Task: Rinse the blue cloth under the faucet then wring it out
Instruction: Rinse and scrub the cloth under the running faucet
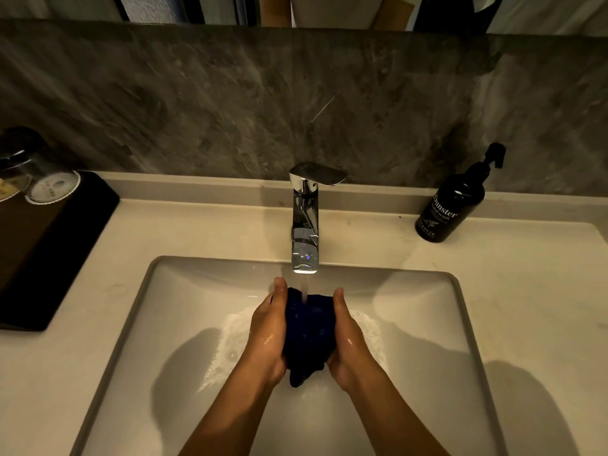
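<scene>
A bunched dark blue cloth [307, 334] sits between my two hands over the white sink [424, 324]. My left hand [268, 330] holds its left side and my right hand [348, 337] holds its right side, fingers wrapped under it. Water runs from the chrome faucet [306, 232] straight onto the top of the cloth. A wet tail of cloth hangs below my palms. Both hands glisten with water.
A black hand wash pump bottle [454, 205] stands on the counter at the back right. A dark tray [49, 245] with upturned glasses [39, 179] sits at the left. Water pools in the basin under my hands. A grey stone wall rises behind the faucet.
</scene>
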